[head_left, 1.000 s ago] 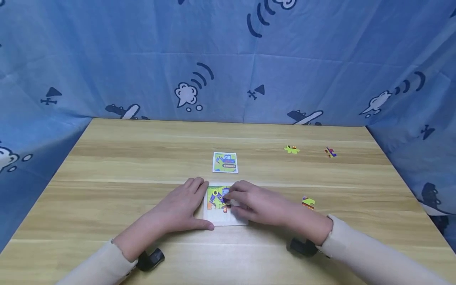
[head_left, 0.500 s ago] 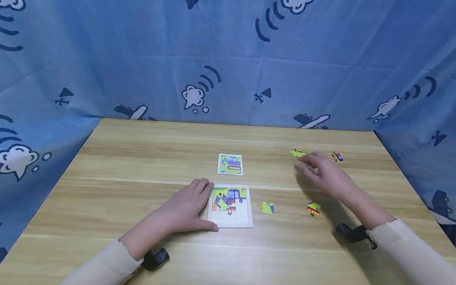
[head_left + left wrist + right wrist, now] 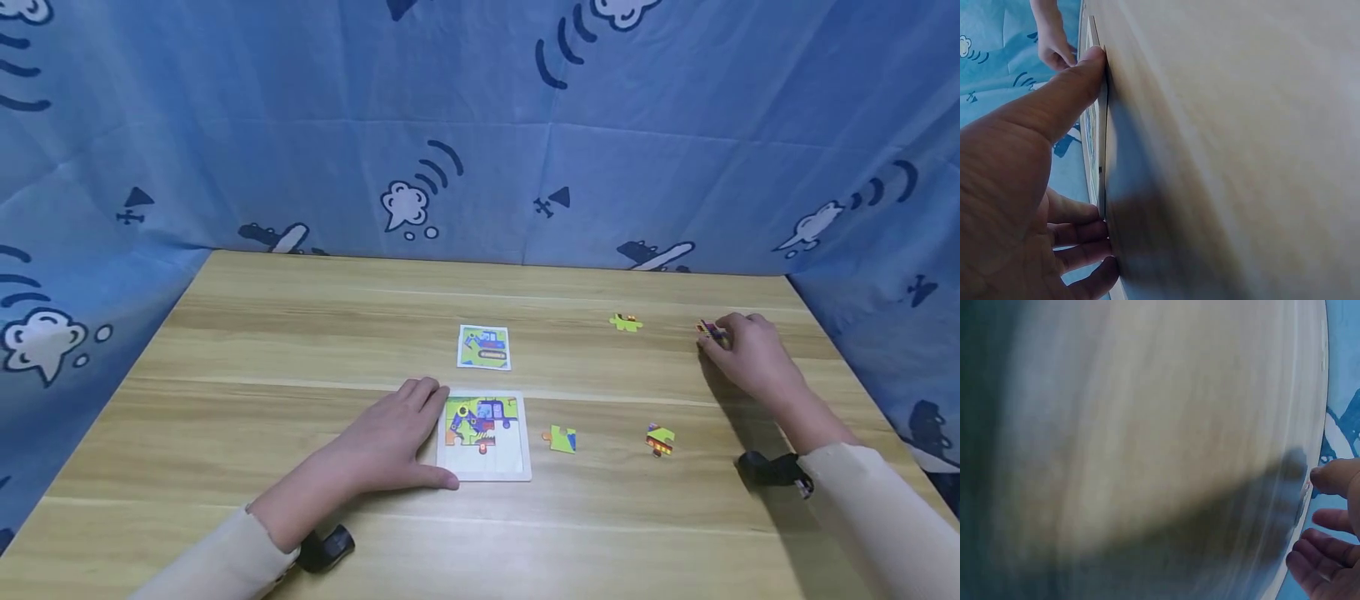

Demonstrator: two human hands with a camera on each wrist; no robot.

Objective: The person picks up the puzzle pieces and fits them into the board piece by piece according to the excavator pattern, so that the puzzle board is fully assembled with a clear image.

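Observation:
In the head view, my left hand [image 3: 397, 433] lies along the left side of a white-framed puzzle board [image 3: 498, 467]. Its thumb [image 3: 1088, 69] is at the near corner and the fingers curl at the far corner, holding the board between them. A partly filled picture of a blue digger covers the board's upper left part. My right hand [image 3: 753, 354] is low over the table at the far right. Thumb and forefinger stand apart around a red, blue and yellow puzzle piece [image 3: 705, 327], partly hidden. In the right wrist view, the right hand's fingers [image 3: 1329, 550] are spread.
A square picture card [image 3: 483, 348] of the digger lies beyond the board. Loose puzzle pieces lie to the right: a green one with blue [image 3: 562, 439], a green and red one [image 3: 660, 439], and a green one [image 3: 626, 322] farther back. Blue cloth [image 3: 480, 125] hangs behind the table.
My right hand has left the board and moved right across the table, past the far green piece, to the far-right piece. The left hand stays at the board.

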